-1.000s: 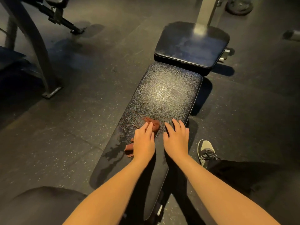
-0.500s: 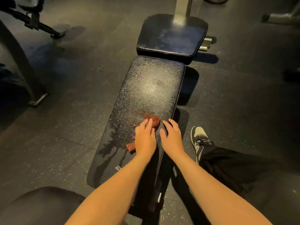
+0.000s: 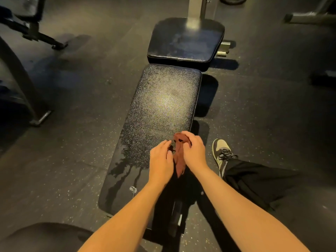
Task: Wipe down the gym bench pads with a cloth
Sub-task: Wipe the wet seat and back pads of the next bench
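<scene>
A long black bench pad (image 3: 160, 110) runs away from me, speckled with droplets at its far half and streaked wet near me. Beyond it sits a smaller square seat pad (image 3: 185, 40). A reddish-brown cloth (image 3: 179, 159) hangs bunched above the long pad's right side. My right hand (image 3: 193, 151) grips its upper part with curled fingers. My left hand (image 3: 161, 160) pinches the cloth's left edge between thumb and fingertips.
A steel post (image 3: 195, 10) rises behind the seat pad. Machine frames stand on the dark rubber floor at the left (image 3: 34, 113) and far right (image 3: 309, 17). My shoe (image 3: 221, 151) and black trouser leg lie right of the bench. A dark rounded pad (image 3: 36, 237) sits at bottom left.
Both hands were pressing flat on the pad, the left on the cloth. Now the cloth is lifted off the pad and held bunched between both hands.
</scene>
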Available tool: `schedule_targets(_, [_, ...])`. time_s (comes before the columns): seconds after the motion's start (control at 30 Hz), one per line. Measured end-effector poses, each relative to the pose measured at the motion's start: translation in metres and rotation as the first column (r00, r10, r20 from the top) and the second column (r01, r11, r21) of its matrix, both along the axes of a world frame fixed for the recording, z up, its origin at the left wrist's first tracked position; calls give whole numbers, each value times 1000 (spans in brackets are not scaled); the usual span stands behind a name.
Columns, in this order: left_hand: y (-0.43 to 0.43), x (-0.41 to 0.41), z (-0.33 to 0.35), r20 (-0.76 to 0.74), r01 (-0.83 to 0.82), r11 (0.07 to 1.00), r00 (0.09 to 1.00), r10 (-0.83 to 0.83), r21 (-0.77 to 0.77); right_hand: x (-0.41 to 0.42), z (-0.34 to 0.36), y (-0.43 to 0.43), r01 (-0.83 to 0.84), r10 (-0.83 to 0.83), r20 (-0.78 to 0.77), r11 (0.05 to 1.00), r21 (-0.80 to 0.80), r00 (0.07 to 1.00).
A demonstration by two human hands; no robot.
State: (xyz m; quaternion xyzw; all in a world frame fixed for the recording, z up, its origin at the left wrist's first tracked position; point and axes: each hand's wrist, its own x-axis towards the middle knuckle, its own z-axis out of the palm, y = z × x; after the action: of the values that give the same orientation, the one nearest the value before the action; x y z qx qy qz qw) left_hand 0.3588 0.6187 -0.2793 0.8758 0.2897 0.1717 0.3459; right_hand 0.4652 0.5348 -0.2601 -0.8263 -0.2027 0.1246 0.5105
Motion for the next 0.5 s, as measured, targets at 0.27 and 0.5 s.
schedule_targets(0.27, [-4, -9, -13, -132, 10, 1000, 991, -10, 2, 15, -9, 9, -30, 46, 126, 991, -127, 991])
schedule_targets(0.5, [-9, -3, -11, -170, -36, 998, 985, 42, 42, -23, -28, -24, -7, 4, 41, 998, 65, 999])
